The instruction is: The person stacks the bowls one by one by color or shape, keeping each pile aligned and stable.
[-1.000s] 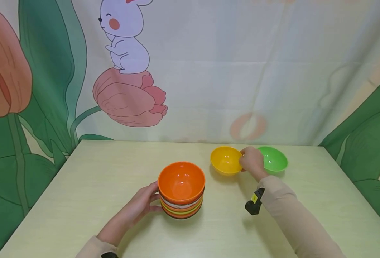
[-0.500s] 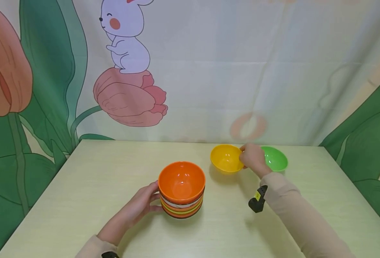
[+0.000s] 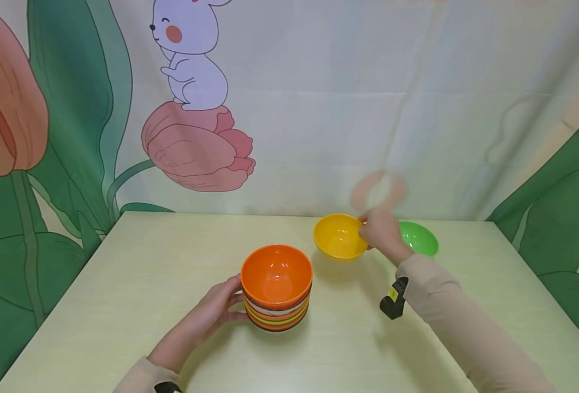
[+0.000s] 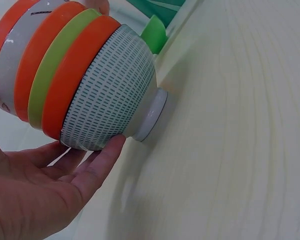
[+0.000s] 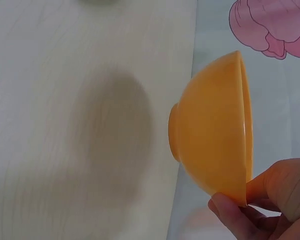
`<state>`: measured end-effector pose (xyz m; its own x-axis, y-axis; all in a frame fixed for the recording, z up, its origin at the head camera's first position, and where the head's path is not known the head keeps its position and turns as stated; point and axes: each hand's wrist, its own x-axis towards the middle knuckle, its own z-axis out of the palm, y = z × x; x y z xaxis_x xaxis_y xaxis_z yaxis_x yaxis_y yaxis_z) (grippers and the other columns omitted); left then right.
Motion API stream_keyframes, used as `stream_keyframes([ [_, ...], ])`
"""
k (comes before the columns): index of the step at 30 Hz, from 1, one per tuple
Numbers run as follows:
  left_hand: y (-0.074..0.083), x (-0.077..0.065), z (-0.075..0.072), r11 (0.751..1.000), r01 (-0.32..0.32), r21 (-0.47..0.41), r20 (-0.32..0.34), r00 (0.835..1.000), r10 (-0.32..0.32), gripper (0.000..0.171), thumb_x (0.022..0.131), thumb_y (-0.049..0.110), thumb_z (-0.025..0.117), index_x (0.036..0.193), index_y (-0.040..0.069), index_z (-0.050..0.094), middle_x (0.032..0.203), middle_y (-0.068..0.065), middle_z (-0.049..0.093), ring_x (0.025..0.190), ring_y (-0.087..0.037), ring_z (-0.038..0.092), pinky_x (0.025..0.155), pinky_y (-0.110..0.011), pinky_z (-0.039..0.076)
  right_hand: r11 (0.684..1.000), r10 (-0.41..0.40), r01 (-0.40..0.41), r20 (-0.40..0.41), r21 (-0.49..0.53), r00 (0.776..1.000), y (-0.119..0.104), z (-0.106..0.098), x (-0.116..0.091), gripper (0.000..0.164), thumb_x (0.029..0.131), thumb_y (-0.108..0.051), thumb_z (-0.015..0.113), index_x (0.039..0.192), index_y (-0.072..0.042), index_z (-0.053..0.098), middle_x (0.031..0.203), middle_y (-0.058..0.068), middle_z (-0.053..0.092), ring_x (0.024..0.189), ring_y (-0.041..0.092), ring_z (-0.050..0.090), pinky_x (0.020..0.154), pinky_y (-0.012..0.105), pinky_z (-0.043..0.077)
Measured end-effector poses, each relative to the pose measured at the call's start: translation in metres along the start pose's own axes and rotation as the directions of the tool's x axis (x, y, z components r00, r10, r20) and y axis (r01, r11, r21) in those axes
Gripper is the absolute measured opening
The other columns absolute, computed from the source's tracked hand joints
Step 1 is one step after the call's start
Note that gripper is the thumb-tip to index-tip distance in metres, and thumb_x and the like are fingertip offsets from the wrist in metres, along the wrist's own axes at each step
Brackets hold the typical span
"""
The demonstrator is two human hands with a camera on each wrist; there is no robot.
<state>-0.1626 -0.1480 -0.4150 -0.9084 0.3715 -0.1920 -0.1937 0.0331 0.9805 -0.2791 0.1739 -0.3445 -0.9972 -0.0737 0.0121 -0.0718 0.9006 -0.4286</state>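
Observation:
A stack of nested bowls (image 3: 276, 278) with an orange one on top stands near the table's middle. My left hand (image 3: 215, 308) holds it from the left, fingers and thumb around its side. In the left wrist view the lowest bowl (image 4: 112, 90) has green dashes and a pale foot. At the back, my right hand (image 3: 382, 232) pinches the rim of a yellow bowl (image 3: 339, 237) between thumb and fingers. The yellow bowl is held upright above the table, its shadow separate below it in the right wrist view. A green bowl (image 3: 419, 239) sits behind that hand, partly hidden.
The pale wooden table (image 3: 137, 273) ends at the back against a hanging cloth (image 3: 309, 136) printed with a rabbit and tulips. A black device (image 3: 393, 299) is strapped to the right wrist.
My right hand has lifted the yellow bowl off the table and moved it slightly left. The left hand, the stack and the green bowl stay where they were.

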Motion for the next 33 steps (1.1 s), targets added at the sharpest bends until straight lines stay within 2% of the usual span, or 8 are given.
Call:
stream_keyframes([
  [11, -0.001, 0.001, -0.001, 1.0, -0.011, -0.003, 0.011, 1.0, 0.011, 0.071, 0.091, 0.06, 0.036, 0.139, 0.008, 0.038, 0.138, -0.016, 0.04, 0.119, -0.028, 0.048, 0.086, -0.045, 0.051, 1.0, -0.016, 0.016, 0.032, -0.015, 0.999, -0.013, -0.01, 0.001, 0.041, 0.078, 0.002, 0.047, 0.117, 0.004, 0.06, 0.111, 0.021, 0.063, 0.048, 0.012, 0.06, 0.045, 0.019, 0.05],
  [33, 0.0, 0.001, 0.0, 1.0, 0.003, 0.003, 0.001, 1.0, -0.003, 0.073, 0.089, 0.062, 0.038, 0.139, 0.01, 0.039, 0.139, -0.015, 0.04, 0.12, -0.028, 0.048, 0.086, -0.045, 0.051, 0.99, -0.13, 0.132, 0.046, -0.048, 0.99, -0.037, -0.029, -0.006, 0.038, 0.081, 0.0, 0.049, 0.116, 0.003, 0.062, 0.107, 0.02, 0.065, 0.052, 0.013, 0.062, 0.047, 0.02, 0.051],
])
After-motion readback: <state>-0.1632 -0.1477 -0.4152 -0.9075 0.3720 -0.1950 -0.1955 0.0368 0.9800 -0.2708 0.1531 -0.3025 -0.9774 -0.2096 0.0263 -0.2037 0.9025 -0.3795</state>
